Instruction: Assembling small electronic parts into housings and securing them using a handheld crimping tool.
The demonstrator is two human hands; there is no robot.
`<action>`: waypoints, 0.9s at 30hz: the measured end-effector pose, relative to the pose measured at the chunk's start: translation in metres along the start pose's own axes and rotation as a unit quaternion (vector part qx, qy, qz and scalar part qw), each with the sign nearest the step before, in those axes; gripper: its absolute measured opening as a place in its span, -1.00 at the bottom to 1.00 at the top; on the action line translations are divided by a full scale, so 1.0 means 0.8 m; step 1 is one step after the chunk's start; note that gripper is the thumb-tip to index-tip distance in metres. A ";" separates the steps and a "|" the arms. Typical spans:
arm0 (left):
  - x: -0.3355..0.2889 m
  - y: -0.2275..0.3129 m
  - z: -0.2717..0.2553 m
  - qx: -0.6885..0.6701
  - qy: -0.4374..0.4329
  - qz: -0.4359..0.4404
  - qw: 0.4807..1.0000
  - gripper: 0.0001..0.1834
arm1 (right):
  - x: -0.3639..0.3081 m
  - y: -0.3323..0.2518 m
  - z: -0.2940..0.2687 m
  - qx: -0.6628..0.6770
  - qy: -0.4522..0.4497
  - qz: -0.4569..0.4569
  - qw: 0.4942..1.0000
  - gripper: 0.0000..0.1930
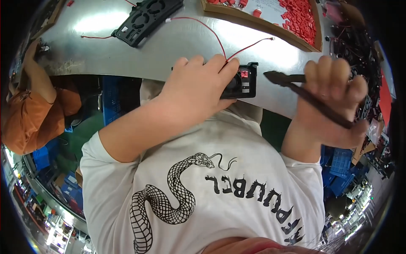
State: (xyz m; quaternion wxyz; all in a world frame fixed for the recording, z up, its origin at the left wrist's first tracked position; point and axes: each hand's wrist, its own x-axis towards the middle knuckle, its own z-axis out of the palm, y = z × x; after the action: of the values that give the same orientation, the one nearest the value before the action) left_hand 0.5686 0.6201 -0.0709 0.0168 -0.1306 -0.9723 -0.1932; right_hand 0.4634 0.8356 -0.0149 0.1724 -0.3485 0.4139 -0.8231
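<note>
Nearest the camera, at six o'clock, the person's white printed shirt (203,190) fills the lower frame, with both forearms rising from it toward the metal workbench (127,55).

At centre, the left hand (194,86) lies closed over a small black plastic part (244,80), pressing it at the bench's near edge, probably to keep it steady; a red tab shows on its exposed face. Thin red wires (211,31) run up from under the fingertips toward twelve o'clock.

At three o'clock, the right hand (334,101) is wrapped firmly around the handles of dark pliers (292,82), whose closed-looking nose points left at the part, just beside it but apart.

Farther off, at eleven o'clock, a black fan frame (148,19) rests on the bench. At one o'clock, a cardboard tray (262,19) holds many small red pieces (300,19), within reach.

At nine o'clock, a co-worker's orange sleeve (29,118) shows.
</note>
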 end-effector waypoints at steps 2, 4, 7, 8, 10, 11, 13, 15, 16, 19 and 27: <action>-0.006 -0.003 0.004 0.007 0.006 -0.014 1.000 -0.27 | -0.013 0.029 0.000 -0.008 0.032 -0.015 0.999 -0.53; -0.004 -0.002 0.005 0.003 0.011 -0.012 1.000 -0.27 | -0.016 0.040 0.006 -0.011 0.054 -0.022 0.998 -0.50; -0.006 0.000 0.004 0.032 0.009 -0.015 0.999 -0.27 | -0.023 0.052 0.002 0.006 0.048 -0.036 0.998 -0.44; -0.005 -0.001 0.005 0.036 0.011 -0.012 0.999 -0.27 | -0.024 0.053 0.002 -0.004 0.058 -0.040 0.998 -0.43; -0.004 -0.001 0.005 0.041 0.014 -0.009 0.999 -0.27 | -0.026 0.057 -0.002 -0.016 0.066 -0.045 0.997 -0.42; -0.006 0.000 0.005 0.043 0.013 -0.009 0.999 -0.27 | -0.028 0.059 -0.005 -0.003 0.052 -0.057 0.997 -0.40; -0.007 -0.001 0.005 0.044 0.013 -0.009 0.999 -0.28 | -0.027 0.062 -0.007 0.009 0.037 -0.069 0.997 -0.38; -0.007 -0.004 0.005 0.046 0.016 -0.010 0.999 -0.27 | -0.024 0.067 -0.007 0.024 0.021 -0.069 0.997 -0.39; -0.008 -0.005 0.005 0.046 0.016 -0.012 0.999 -0.27 | -0.024 0.069 -0.008 0.026 0.019 -0.069 0.997 -0.39; -0.005 -0.001 0.003 0.043 0.005 -0.016 0.999 -0.26 | -0.025 0.065 -0.009 0.028 0.014 -0.065 0.997 -0.39; 0.018 -0.031 0.001 -0.030 0.011 0.105 0.994 -0.37 | 0.044 0.057 -0.028 0.056 -0.325 0.045 0.943 -0.63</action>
State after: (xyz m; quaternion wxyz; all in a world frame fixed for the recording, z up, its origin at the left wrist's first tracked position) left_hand 0.5482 0.6021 -0.0792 0.0441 -0.2297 -0.9468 -0.2210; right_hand 0.4221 0.8006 -0.0455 0.3540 -0.5681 0.3038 -0.6780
